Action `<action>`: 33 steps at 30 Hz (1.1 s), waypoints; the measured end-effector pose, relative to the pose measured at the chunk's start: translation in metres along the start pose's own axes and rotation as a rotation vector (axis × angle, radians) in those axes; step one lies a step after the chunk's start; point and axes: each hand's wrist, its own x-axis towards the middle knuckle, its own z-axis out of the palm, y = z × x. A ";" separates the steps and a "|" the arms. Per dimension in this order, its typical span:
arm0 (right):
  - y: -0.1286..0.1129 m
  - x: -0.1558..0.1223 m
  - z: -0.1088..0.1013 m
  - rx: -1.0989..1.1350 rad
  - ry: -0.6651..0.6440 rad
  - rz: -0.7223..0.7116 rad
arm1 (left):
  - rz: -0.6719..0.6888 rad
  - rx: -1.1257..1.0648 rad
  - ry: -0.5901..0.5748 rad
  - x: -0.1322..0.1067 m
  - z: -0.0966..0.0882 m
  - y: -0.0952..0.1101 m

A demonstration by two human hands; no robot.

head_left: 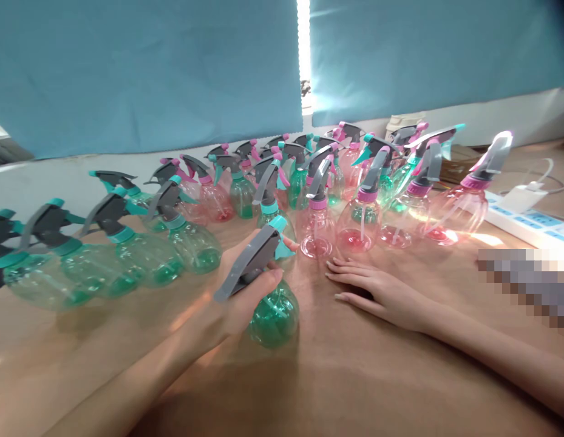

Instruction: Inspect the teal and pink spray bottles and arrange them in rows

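My left hand [238, 291] is wrapped round the neck of a green spray bottle [273, 315] with a grey trigger and teal nozzle, standing on the brown table [363, 382]. My right hand [377, 291] lies flat on the table just to its right, fingers stretched out, holding nothing. Its fingertips point toward a pink spray bottle [317, 227] a short way beyond.
Several green spray bottles [127, 255] line the left, and several pink ones [450, 206] the right, with more at the back. A white power strip [527, 221] with a plug lies at far right. Blue blinds [149, 73] hang behind.
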 end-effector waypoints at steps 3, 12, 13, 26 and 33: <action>0.000 0.000 0.000 0.019 0.015 -0.004 | -0.028 -0.013 0.017 -0.001 0.001 -0.001; -0.002 0.001 -0.002 0.003 -0.001 -0.003 | 0.019 0.020 -0.001 0.001 0.000 -0.004; -0.002 0.001 -0.002 -0.004 -0.006 0.002 | 0.012 0.027 -0.008 0.001 0.000 -0.002; -0.005 0.002 -0.003 -0.055 -0.018 0.015 | 0.045 0.156 0.090 -0.001 0.007 -0.005; -0.005 0.002 -0.004 -0.032 -0.029 0.021 | 0.058 0.132 0.081 0.000 0.007 -0.005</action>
